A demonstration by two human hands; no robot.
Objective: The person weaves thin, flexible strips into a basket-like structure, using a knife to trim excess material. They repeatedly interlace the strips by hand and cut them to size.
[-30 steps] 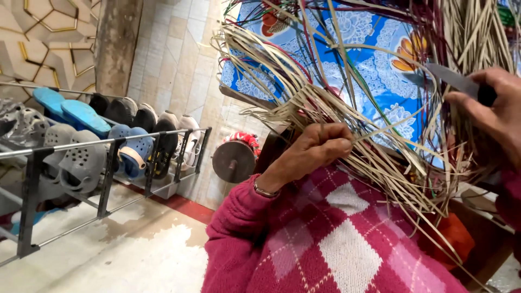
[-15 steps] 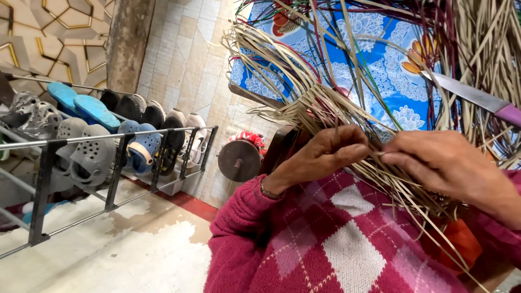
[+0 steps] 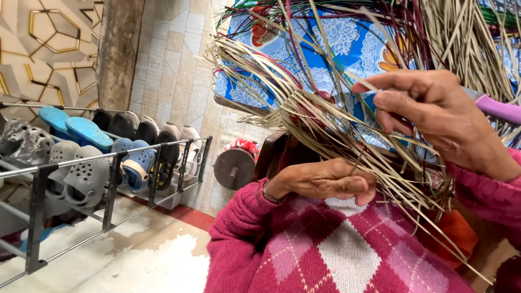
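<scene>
Straw strips (image 3: 325, 130), pale and flat, fan out in a loose bundle between the 2 hands, some of them already plaited into a small woven patch near the middle. Below that patch, the left hand (image 3: 325, 182) is curled shut around the gathered lower ends, which seems to keep the plait taut and stop it slipping apart. Above and to the right of it, the right hand (image 3: 434, 116) pinches 1 thin strip between thumb and forefinger, lifting it clear of the rest so it can be told apart from its neighbours. A purple handle (image 3: 502, 108) juts out past the right hand; whether that hand also grips it I cannot tell. Behind both hands hangs a blue patterned cloth (image 3: 353, 49), with more loose straw (image 3: 461, 32) trailing above the right hand. Under the hands is a pink diamond-patterned jumper (image 3: 336, 255). Far to the left of the left hand, a metal shoe rack (image 3: 108, 179) holds sandals and clogs, and a small round weight (image 3: 233, 168) rests by the tiled wall.
</scene>
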